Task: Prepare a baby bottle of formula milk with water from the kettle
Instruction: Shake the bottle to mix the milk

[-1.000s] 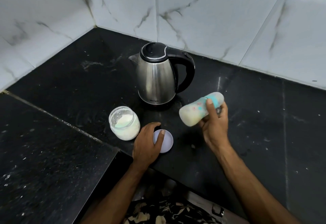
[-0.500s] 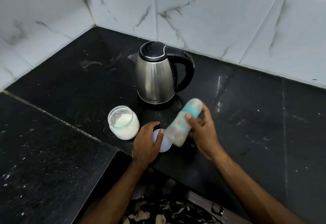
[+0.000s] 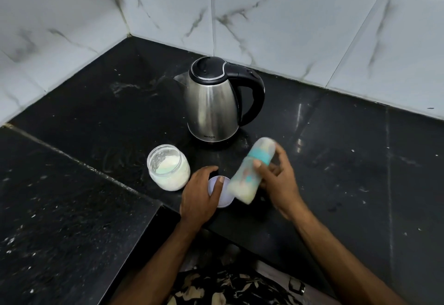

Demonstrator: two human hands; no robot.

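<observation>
Bottle of milky formula, clear plastic with a teal collar (image 3: 252, 170), tilted in the right hand (image 3: 280, 182), just in front of the steel kettle (image 3: 213, 102).

Light, smooth, likely slippery plastic; best held round the body, as the right hand's curled fingers do. Left hand (image 3: 200, 194) lies relaxed on the round pale lid (image 3: 224, 196), beside the open glass powder jar (image 3: 168, 170), on the black bench (image 3: 96, 112) before the kettle.

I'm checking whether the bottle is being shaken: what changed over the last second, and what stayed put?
The baby bottle, gripped in the right hand, swung from lying nearly sideways, out to the right, to a steep tilt closer to the lid; it shows motion blur. The left hand kept resting on the lid. The kettle and the open powder jar did not move.
</observation>
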